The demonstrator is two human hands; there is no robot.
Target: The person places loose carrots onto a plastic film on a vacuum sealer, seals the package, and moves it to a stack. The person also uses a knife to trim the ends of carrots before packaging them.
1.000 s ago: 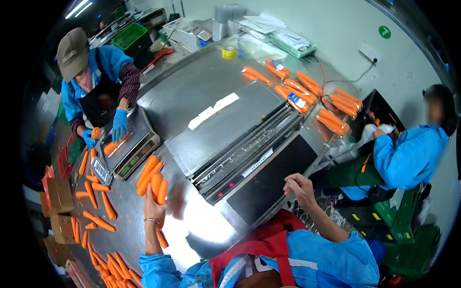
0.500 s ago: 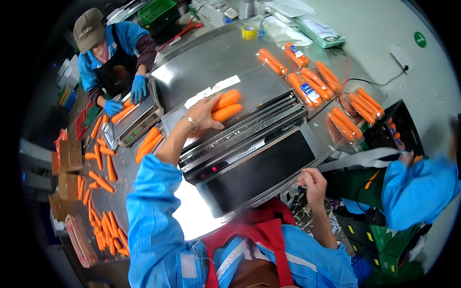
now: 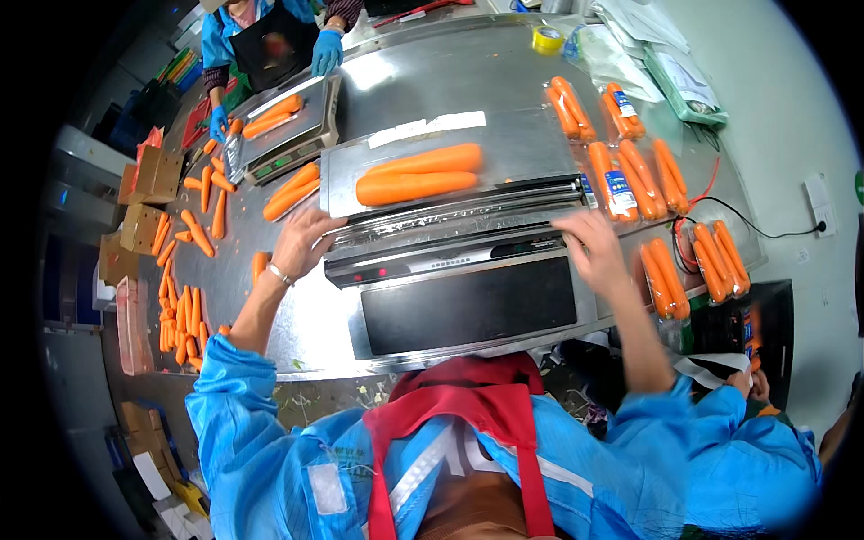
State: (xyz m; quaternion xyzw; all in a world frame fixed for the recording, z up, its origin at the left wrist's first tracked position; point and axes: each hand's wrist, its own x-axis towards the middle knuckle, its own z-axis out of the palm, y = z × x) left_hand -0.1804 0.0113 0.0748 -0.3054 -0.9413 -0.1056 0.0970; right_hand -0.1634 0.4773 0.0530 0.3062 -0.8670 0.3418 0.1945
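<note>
Two large carrots [image 3: 416, 184] lie side by side on the metal plate [image 3: 522, 157] of a film-wrapping machine [image 3: 454, 265], which has a roller slot and dark pad. My left hand [image 3: 304, 243] is at the left end of the slot, fingers curled together; my right hand [image 3: 589, 247] is at the right end, fingertips bent in. What either pinches is too small to make out. Loose carrots [image 3: 290, 191] lie just left of the plate. Wrapped carrot packs [image 3: 621, 184] lie to its right.
A co-worker in blue gloves [image 3: 326, 52] stands at a scale [image 3: 317, 133] bearing carrots. Scattered carrots [image 3: 184, 315] and boxes [image 3: 151, 175] are at the left. Tape [image 3: 546, 39], bags, cables [image 3: 765, 229] and another worker [image 3: 751, 432] are at the right.
My left hand carried carrots onto the plate, let them go and moved back left to the slot. My right hand rose to the slot's right end. The view has shifted.
</note>
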